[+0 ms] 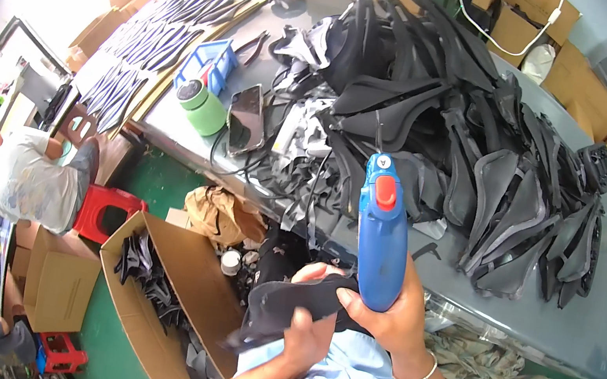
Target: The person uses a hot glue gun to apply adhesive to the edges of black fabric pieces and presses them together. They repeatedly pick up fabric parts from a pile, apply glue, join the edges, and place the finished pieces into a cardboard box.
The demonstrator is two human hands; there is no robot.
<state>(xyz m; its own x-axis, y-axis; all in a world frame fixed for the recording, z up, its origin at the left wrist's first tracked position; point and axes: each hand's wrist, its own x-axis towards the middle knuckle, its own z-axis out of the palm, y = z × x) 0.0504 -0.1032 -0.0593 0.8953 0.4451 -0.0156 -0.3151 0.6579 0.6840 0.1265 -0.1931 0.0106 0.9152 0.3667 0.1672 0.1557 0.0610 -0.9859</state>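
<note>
My left hand (307, 339) grips a black padded piece (286, 302) near my lap, with its thumb on the near face; part of the piece is blurred. Wrapped round a blue hand-held power tool (382, 242), my right hand (397, 327) keeps it upright just right of the piece. The tool has an orange-red switch and a thin metal tip pointing away over the table. Its grip end is close to the black piece; whether they touch I cannot tell. Beyond the tool lies a big heap of black saddle-shaped pieces (509, 194).
The grey table (578, 312) also bears a green jar (202, 108), a phone (246, 119), a blue basket (207, 63) and rows of dark pieces (155, 47). An open carton (170, 279) stands at my left. Farther left, a person (40, 172) sits by a red stool (107, 214).
</note>
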